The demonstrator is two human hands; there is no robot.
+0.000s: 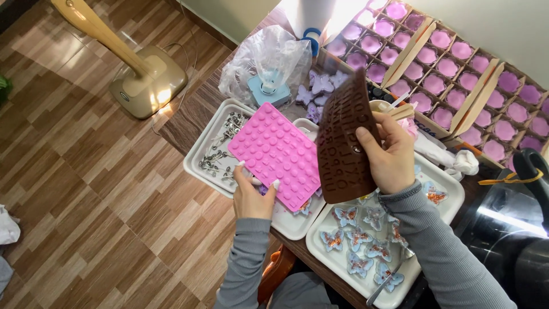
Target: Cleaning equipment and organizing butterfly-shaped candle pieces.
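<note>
My left hand (pixel 251 197) grips the near edge of a pink silicone mould (pixel 276 153) covered in small bumps, held flat above the white trays. My right hand (pixel 390 153) holds a brown silicone mould (pixel 345 137) with raised letter shapes, tilted upright beside the pink one. Below my right wrist a white tray (pixel 443 182) carries several butterfly-shaped pieces (pixel 357 237) in pale blue with orange glitter.
A white tray (pixel 201 146) at the left holds several small metal clasps (pixel 226 143). Cardboard boxes (pixel 483 94) with purple and pink flower-shaped pieces line the back. A clear plastic bag (pixel 271 57), lilac butterflies (pixel 320 86), a fan base (pixel 150 80) on the wooden floor, and a dark object (pixel 514 229) at right.
</note>
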